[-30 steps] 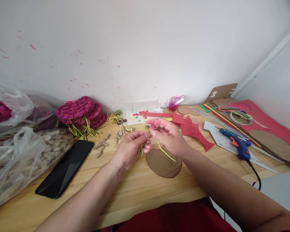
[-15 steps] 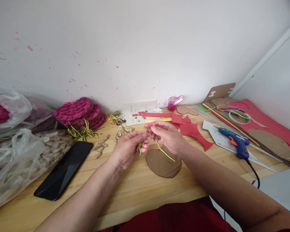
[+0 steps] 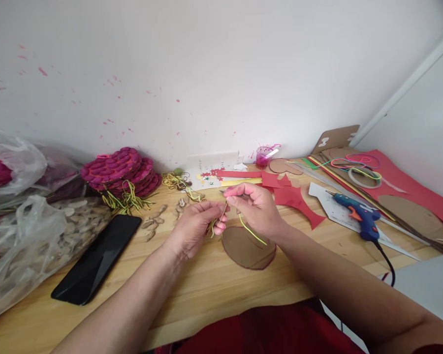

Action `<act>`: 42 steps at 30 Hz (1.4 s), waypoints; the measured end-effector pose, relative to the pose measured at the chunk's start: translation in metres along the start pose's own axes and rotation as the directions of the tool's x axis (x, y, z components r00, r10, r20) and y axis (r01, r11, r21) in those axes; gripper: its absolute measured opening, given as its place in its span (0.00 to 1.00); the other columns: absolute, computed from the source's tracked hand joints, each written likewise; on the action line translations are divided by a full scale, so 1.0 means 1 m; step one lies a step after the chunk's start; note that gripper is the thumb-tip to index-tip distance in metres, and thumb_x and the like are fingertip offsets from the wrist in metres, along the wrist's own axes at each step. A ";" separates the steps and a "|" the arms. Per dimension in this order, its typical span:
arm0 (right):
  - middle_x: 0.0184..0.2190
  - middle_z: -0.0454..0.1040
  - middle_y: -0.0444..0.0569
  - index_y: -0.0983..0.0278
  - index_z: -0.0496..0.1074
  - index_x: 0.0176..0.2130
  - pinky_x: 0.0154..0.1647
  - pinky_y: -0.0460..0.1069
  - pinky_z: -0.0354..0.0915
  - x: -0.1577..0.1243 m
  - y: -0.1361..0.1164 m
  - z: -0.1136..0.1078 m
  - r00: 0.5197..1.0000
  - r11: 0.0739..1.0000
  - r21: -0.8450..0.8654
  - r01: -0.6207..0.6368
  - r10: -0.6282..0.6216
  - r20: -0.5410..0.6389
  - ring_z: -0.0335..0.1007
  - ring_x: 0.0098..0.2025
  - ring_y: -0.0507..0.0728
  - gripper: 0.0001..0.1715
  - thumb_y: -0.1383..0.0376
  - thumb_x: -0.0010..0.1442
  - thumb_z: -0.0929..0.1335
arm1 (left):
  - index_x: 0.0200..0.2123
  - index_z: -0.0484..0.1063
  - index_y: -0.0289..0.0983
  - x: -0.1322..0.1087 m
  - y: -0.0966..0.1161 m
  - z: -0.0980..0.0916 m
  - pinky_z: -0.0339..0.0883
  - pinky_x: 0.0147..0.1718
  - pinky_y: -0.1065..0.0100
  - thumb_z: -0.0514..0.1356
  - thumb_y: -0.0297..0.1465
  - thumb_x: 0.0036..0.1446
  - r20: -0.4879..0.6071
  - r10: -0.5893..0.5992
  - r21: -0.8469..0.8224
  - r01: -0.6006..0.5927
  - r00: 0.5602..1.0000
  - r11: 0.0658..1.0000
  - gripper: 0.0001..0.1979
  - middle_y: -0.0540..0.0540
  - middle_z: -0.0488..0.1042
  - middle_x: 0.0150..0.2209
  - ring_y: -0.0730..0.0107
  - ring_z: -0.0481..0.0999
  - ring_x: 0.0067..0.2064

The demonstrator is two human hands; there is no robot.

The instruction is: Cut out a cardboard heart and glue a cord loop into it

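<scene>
My left hand (image 3: 197, 223) is closed, its thumb and finger pinching a small bunch of thin green and brown yarn (image 3: 211, 228). Close by on the right, my right hand (image 3: 256, 205) pinches the upper end of a thin strand, with its fingertips almost touching the left ones. A bright yellow-green cord (image 3: 251, 231) hangs out below the right hand. Beneath both hands lies a round cardboard piece (image 3: 248, 250) with a dark reddish edge. Fingers hide where the strands meet.
A black phone (image 3: 98, 258), peanuts (image 3: 155, 221) and a plastic bag (image 3: 29, 250) of peanuts lie left. Purple-pink discs (image 3: 116, 169) are stacked behind. Red paper (image 3: 297, 201), a blue glue gun (image 3: 358, 214) and a cup of pink liquid (image 3: 263, 156) are towards the right and back.
My right fingers have shifted slightly up and curled, drawing a strand taut above the left fingertips. The view has moved a little; the other things lie as before.
</scene>
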State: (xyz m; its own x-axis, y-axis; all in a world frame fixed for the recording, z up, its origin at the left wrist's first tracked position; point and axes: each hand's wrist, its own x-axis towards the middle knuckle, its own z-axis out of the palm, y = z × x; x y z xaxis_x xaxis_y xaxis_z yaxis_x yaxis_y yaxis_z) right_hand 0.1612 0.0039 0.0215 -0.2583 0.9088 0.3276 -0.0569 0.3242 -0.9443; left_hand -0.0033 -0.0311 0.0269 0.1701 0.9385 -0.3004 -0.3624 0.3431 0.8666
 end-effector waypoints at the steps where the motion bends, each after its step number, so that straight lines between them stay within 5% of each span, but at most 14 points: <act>1: 0.41 0.78 0.50 0.64 0.74 0.37 0.36 0.48 0.71 -0.001 0.001 0.001 1.000 1.000 0.007 -0.013 0.012 0.025 0.75 0.36 0.52 0.06 0.63 0.61 0.71 | 0.31 0.79 0.30 0.000 -0.001 0.000 0.62 0.20 0.77 0.73 0.32 0.45 0.011 -0.004 0.002 0.004 1.000 1.000 0.12 0.46 0.75 0.24 0.78 0.71 0.22; 5: 0.35 0.76 0.48 0.63 0.70 0.39 0.22 0.46 0.70 -0.002 0.004 0.002 0.981 0.988 0.060 -0.141 0.132 0.143 0.75 0.28 0.52 0.10 0.58 0.63 0.70 | 0.32 0.80 0.31 0.001 -0.003 -0.001 0.62 0.21 0.78 0.72 0.33 0.47 0.056 -0.008 0.003 0.008 0.998 1.000 0.12 0.46 0.76 0.25 0.78 0.71 0.23; 10: 0.28 0.73 0.44 0.62 0.68 0.38 0.16 0.44 0.64 0.000 0.004 0.002 0.974 0.982 -0.010 -0.190 0.190 0.126 0.70 0.24 0.51 0.14 0.54 0.63 0.69 | 0.33 0.80 0.30 0.002 -0.002 -0.002 0.62 0.21 0.78 0.72 0.33 0.48 0.064 0.003 0.018 -0.004 0.998 1.000 0.11 0.47 0.75 0.25 0.79 0.71 0.23; 19: 0.28 0.74 0.42 0.63 0.68 0.32 0.35 0.47 0.64 0.001 0.003 -0.001 0.994 0.944 -0.309 0.113 -0.110 0.025 0.70 0.31 0.51 0.08 0.65 0.65 0.68 | 0.32 0.81 0.29 0.000 -0.001 -0.001 0.63 0.20 0.77 0.75 0.32 0.43 0.041 -0.013 -0.041 0.015 0.999 0.999 0.14 0.46 0.75 0.23 0.77 0.72 0.22; 34: 0.29 0.74 0.42 0.63 0.68 0.32 0.33 0.46 0.66 0.002 0.003 0.000 0.996 0.970 -0.229 0.088 -0.088 0.010 0.71 0.31 0.51 0.08 0.64 0.65 0.67 | 0.33 0.80 0.29 -0.001 0.003 0.001 0.67 0.19 0.78 0.73 0.31 0.48 0.036 -0.058 -0.105 0.061 0.998 0.993 0.12 0.45 0.75 0.24 0.77 0.72 0.22; 42: 0.32 0.75 0.46 0.63 0.71 0.36 0.35 0.48 0.67 0.004 0.001 -0.006 0.996 0.985 -0.168 0.033 -0.018 0.092 0.71 0.34 0.53 0.09 0.59 0.66 0.68 | 0.30 0.80 0.29 0.001 0.000 -0.002 0.66 0.20 0.78 0.78 0.33 0.39 0.024 -0.027 -0.079 0.029 0.999 0.996 0.17 0.46 0.76 0.24 0.78 0.72 0.23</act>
State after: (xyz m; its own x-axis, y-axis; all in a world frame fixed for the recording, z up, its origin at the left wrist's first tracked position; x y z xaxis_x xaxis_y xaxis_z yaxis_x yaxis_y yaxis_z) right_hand 0.1660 0.0090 0.0219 -0.3447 0.8751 0.3397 0.0975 0.3934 -0.9142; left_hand -0.0047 -0.0298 0.0260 0.2018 0.9278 -0.3138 -0.4287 0.3718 0.8234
